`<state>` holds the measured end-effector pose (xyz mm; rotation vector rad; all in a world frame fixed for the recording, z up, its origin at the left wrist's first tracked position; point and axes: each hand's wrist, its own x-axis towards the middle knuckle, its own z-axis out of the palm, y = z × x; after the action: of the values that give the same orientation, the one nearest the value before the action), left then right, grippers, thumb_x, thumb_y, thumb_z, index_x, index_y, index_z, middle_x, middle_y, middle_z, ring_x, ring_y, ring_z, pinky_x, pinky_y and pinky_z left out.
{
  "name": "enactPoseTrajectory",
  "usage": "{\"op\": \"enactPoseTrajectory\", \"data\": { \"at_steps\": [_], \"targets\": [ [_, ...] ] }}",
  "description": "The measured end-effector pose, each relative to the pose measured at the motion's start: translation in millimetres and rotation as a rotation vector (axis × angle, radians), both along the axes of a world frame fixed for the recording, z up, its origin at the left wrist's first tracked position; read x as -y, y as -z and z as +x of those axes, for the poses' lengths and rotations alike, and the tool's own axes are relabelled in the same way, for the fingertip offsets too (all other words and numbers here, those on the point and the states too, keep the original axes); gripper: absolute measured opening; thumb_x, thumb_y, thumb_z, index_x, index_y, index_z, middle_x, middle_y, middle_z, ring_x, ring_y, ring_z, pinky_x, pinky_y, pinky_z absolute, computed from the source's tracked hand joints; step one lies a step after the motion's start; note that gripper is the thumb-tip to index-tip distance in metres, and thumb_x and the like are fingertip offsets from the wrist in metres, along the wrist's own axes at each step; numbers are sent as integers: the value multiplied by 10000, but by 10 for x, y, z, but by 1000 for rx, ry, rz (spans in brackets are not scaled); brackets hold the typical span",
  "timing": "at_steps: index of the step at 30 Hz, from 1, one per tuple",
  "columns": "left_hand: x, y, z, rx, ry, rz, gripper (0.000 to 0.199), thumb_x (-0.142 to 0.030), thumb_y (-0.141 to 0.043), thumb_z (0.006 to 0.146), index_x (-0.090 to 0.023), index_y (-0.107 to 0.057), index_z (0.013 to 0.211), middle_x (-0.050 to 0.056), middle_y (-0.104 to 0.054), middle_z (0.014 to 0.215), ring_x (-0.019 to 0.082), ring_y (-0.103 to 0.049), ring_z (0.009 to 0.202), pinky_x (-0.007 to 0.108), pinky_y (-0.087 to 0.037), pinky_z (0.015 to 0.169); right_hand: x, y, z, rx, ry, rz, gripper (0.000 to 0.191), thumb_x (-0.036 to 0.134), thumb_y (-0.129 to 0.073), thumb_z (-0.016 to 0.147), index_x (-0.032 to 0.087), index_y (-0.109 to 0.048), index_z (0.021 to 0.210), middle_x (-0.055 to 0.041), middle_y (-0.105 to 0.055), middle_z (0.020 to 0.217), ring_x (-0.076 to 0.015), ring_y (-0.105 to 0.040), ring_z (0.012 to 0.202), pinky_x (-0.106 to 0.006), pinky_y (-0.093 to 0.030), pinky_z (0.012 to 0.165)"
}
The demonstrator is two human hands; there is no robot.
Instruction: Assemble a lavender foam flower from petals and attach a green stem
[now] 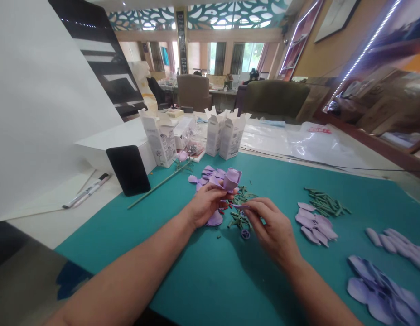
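Observation:
My left hand [208, 203] is closed around the base of a lilac artificial flower head [232, 179], whose petals cup upward. Pinched between the thumb and fingers of my right hand [269, 222] is a thin lilac petal [240, 207], seen edge-on just right of the flower. Beneath and behind the hands lie loose lilac petals [210, 172], partly covered by my left hand. A heap of small green leaf pieces [245, 194] sits between the hands, with a few red bits among them. Nearer me is a round dark purple part [245, 234].
On the green mat [128, 253], green stem pieces [325, 202], lilac petals [316, 224], rounded petal pieces [396, 244] and larger petals [383, 287] lie rightward. A finished-looking flower stem [162, 183], black tablet-like panel [128, 170] and open white boxes [230, 136] stand or lie farther back.

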<state>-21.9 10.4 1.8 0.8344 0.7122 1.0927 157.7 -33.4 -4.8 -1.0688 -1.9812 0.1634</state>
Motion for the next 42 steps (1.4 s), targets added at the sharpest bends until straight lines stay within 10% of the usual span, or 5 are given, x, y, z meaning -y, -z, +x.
{"op": "enactPoseTrajectory", "data": {
  "at_steps": [42],
  "targets": [
    [92,58,115,-29,82,16,269,-268,-778,671,-150,-678,892,88,-705,967,167,-642,851,269,-468,754,50,-124,-5,139,109,323,123,144,-540,873,226,-552,782,-55,-633,811,-182,-569,746,-324,-464,699]
  ]
}}
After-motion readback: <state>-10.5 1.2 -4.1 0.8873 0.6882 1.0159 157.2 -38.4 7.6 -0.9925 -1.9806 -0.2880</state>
